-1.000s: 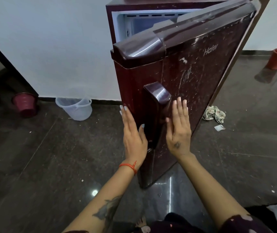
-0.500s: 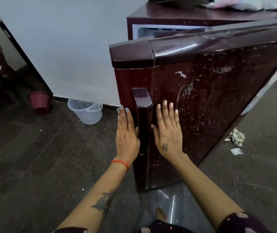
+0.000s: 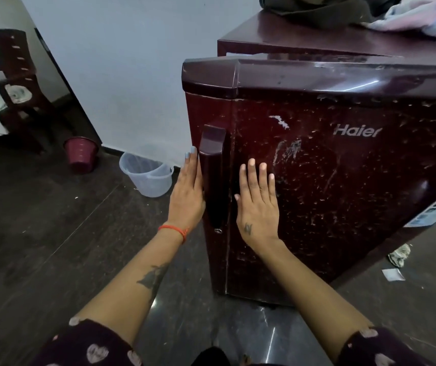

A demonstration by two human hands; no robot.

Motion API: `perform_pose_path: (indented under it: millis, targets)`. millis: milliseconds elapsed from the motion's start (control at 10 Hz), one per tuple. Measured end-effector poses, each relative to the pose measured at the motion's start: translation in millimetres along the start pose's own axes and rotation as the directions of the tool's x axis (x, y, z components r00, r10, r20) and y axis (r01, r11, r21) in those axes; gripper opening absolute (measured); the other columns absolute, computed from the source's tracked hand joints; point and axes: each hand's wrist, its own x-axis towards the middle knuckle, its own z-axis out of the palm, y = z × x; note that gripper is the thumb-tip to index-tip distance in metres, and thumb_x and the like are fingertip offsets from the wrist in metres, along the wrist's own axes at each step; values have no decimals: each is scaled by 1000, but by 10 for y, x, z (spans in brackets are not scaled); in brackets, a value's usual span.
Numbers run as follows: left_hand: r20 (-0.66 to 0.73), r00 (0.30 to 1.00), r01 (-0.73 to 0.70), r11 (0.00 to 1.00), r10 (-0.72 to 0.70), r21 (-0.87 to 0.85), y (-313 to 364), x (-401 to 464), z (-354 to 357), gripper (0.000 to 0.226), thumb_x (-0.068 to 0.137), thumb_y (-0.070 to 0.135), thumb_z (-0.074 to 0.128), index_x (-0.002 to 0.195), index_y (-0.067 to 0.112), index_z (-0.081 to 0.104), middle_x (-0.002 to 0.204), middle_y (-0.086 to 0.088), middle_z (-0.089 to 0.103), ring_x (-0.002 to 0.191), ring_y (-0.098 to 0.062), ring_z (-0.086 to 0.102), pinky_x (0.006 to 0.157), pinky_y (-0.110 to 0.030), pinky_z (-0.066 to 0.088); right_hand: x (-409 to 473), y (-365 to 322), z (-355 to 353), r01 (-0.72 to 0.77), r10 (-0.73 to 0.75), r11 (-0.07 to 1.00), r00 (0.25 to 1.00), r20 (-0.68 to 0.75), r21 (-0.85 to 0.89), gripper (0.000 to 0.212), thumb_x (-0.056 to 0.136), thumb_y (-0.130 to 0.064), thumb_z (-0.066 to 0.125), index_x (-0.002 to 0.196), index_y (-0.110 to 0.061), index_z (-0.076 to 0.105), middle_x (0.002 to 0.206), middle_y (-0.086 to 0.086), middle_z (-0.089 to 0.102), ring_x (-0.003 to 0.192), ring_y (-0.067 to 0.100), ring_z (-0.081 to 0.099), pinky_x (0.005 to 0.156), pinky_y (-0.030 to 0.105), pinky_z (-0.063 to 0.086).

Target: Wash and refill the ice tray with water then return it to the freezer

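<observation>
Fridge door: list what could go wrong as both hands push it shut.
1. The left hand lies flat at the door's edge beside the handle; its fingers could get pinched as the fridge door meets the cabinet.
2. Cloths lie on the fridge top near the front; a hard slam might shake them down.
3. The right hand presses flat on glossy paint and could slip.
</observation>
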Motion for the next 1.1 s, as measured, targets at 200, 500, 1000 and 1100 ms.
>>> perform_pose_path:
  millis: [200,500,1000,1100]
  targets:
    - [19,999,-38,999,38,-7,-169,324,163,80,93,2,52,151,13,-2,159,-12,8,148,-25,6,118,-43,24,229,72,217,-32,32,999,999,-8,-41,58,98,-19,37,149,-7,11,157,6,8,146,20,-14,120,39,0]
    - [54,995,-81,997,81,-8,-354,720,378,81,90,0,56,150,11,2,158,-14,12,147,-28,10,118,-37,15,484,169,461,-67,66,990,998,-12,-121,62,96,-18,42,149,-7,12,158,5,6,146,20,-14,121,39,-3]
    - [69,995,-68,994,74,-82,-389,797,433,80,89,-2,53,151,10,5,159,-11,9,147,-27,8,117,-46,22,542,123,480,-123,122,989,992,-19,-87,57,98,-23,36,149,-6,16,158,6,8,147,20,-10,121,40,1]
    - [50,995,99,978,-91,-185,-312,606,424,67,94,4,45,150,7,9,159,-13,10,147,-28,7,119,-42,17,505,37,427,-165,167,983,986,-20,86,55,99,-19,38,149,-7,18,158,9,10,147,23,0,121,40,5]
